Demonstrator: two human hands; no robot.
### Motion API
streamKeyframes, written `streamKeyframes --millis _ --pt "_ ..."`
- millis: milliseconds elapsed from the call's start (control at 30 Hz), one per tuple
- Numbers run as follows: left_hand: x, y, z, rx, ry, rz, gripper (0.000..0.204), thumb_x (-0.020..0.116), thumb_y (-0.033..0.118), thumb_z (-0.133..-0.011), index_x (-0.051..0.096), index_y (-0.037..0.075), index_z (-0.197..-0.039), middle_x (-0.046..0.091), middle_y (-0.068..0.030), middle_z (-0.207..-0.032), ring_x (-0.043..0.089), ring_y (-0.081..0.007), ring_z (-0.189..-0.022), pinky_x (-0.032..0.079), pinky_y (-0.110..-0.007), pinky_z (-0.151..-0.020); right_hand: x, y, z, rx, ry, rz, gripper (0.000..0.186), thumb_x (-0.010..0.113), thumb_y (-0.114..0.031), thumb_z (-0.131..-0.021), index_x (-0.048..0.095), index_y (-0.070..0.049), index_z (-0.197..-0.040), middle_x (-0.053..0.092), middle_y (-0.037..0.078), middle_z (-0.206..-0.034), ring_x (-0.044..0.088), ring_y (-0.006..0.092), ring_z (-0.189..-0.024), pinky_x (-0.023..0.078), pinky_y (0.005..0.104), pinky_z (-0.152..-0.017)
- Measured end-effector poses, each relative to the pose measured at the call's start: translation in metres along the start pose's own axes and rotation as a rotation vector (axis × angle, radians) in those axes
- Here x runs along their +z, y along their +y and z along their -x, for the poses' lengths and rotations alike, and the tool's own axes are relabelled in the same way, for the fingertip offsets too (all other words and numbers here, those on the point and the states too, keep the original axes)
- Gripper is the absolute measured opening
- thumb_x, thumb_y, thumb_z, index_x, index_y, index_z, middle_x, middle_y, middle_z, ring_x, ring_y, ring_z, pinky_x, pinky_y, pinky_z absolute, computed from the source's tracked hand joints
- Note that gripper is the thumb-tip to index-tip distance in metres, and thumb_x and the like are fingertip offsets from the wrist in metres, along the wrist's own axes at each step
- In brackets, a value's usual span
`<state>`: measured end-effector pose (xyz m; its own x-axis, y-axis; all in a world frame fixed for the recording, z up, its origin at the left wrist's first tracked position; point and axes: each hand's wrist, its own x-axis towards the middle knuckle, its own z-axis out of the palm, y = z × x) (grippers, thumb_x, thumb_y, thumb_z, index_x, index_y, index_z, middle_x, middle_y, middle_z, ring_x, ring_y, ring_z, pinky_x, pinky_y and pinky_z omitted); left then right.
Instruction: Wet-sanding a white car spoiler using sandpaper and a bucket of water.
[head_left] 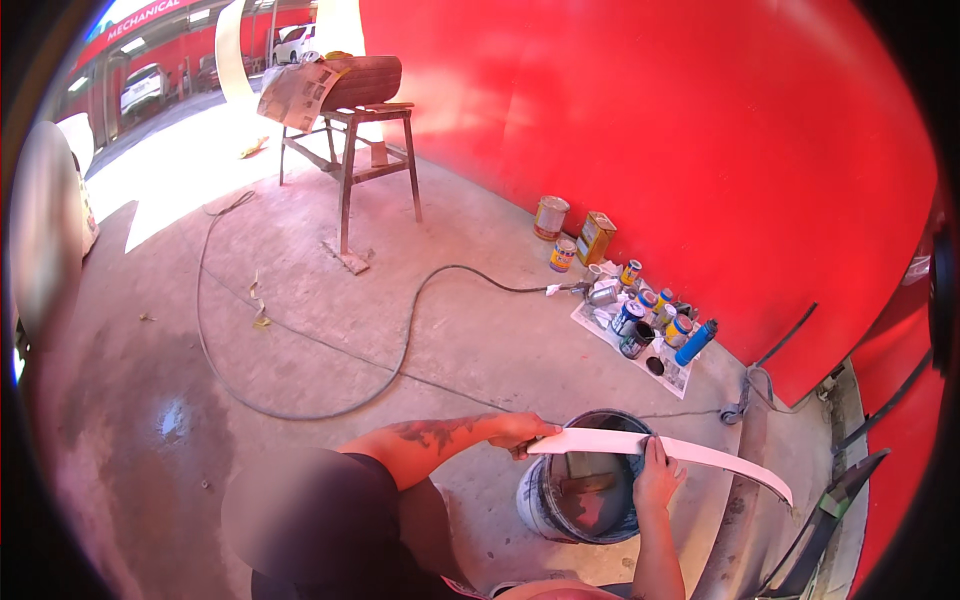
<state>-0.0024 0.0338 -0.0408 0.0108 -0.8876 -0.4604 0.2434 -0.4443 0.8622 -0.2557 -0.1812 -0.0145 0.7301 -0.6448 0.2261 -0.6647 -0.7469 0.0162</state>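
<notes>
A long, narrow, gently curved white trim strip [715,456] spans the front of me, over a dark-rimmed bucket [535,497]. My left hand [524,430] is closed around its left end. Farther along, my right hand [657,476] grips the strip near its middle, fingers over the upper edge; something dark shows at those fingertips, too small to name. The strip's right end reaches past the bucket and bends down toward me. Murky liquid and a greenish-grey block-like piece [590,466] show inside the bucket, partly hidden by the strip.
Paint cans and bottles crowd a newspaper sheet [676,378] by the red wall [650,120]. A black hose [402,352] loops across the concrete floor. Behind stands a metal-legged stand [347,180] bearing a dark rounded piece. A low kerb [735,515] runs at right.
</notes>
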Motion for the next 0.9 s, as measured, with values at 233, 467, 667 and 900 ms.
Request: streamKeyframes --millis 233,467,667,900 --pt "0.000 0.001 -0.004 -0.001 0.014 -0.014 0.047 0.048 0.052 -0.103 0.066 0.009 -0.109 0.054 -0.0027 -0.070 0.051 -0.0148 -0.053 0.043 -0.032 -0.052 0.001 -0.064 0.033 -0.378 0.136 -0.180 0.051 0.058 -0.010 -0.085 0.059 -0.011 -0.136 0.054 0.001 -0.146 0.051 0.0294 -0.121 0.040 0.0478 -0.094" --pt "-0.002 -0.004 -0.007 0.027 -0.003 0.013 0.048 0.051 0.053 -0.102 0.066 0.008 -0.104 0.054 -0.0037 -0.069 0.052 -0.0156 -0.051 0.045 -0.035 -0.051 0.013 0.011 -0.003 -0.003 0.137 -0.067 0.058 0.062 -0.005 -0.079 0.059 -0.012 -0.136 0.056 0.000 -0.143 0.052 0.0286 -0.120 0.042 0.0461 -0.091" --pt "0.004 0.005 0.007 0.000 0.015 0.008 0.046 0.049 0.050 -0.104 0.066 0.007 -0.108 0.056 -0.0027 -0.070 0.051 -0.0151 -0.052 0.044 -0.031 -0.051 0.003 -0.046 0.023 -0.243 0.170 -0.156 0.062 0.059 -0.004 -0.080 0.055 -0.013 -0.141 0.052 0.000 -0.149 0.054 0.0302 -0.119 0.043 0.0463 -0.093" --pt "0.006 0.006 0.007 0.023 0.026 0.002 0.048 0.049 0.050 -0.104 0.067 0.005 -0.103 0.056 -0.0031 -0.069 0.053 -0.0151 -0.053 0.044 -0.031 -0.051 0.016 0.006 -0.001 0.034 0.139 -0.045 0.062 0.059 -0.004 -0.082 0.050 -0.011 -0.144 0.050 0.001 -0.149 0.051 0.0327 -0.120 0.041 0.0467 -0.097"
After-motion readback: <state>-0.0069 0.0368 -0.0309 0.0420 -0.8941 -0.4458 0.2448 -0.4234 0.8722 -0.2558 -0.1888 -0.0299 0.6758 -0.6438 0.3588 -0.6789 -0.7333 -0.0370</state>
